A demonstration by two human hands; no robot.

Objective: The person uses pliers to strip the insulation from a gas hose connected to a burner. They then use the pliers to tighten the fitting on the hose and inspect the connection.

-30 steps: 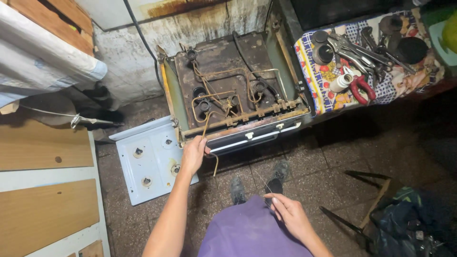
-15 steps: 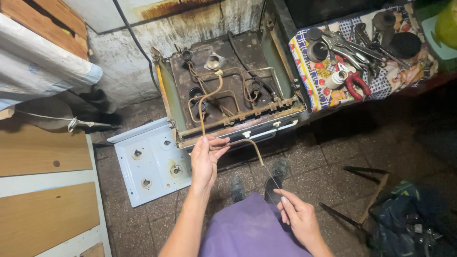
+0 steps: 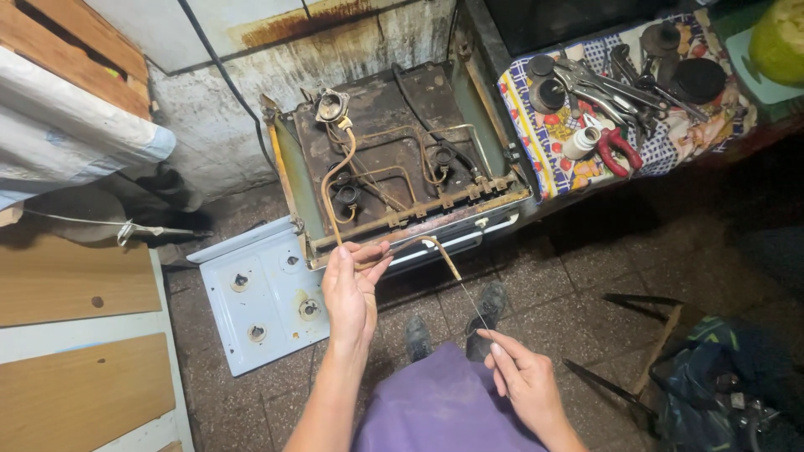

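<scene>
1. The left hand (image 3: 350, 289) pinches a thin, rusty-brown bent metal gas tube (image 3: 337, 180) between thumb and fingertips, just in front of the opened stove's front edge.
2. The tube's long axis runs away from the person: from the pinch it rises over the front rail and curves toward a round burner cup (image 3: 332, 105) at the stove's far left corner.
3. A second stretch of the tube bends rightward from the left hand, then slants down toward the person (its tip points at the right hand).
4. The right hand (image 3: 521, 378) is closed in a fingertip pinch on a fine straight wire (image 3: 471, 301), which slants up and to the left to meet the tube's near end.
5. The old grimy gas stove with its top removed (image 3: 402, 167) sits on the floor against a stained, rust-streaked wall (image 3: 251, 50).
6. Its white enamelled top panel with four burner holes (image 3: 264, 297) lies flat on the floor, just left of the stove.
7. The floor is dark, worn tile (image 3: 578, 276); the person's grey shoes (image 3: 419, 336) stand near the stove front.
8. To the right, a bright patterned cloth (image 3: 544, 142) carries pliers and other tools, red-handled pliers (image 3: 618, 151) among them.
</scene>
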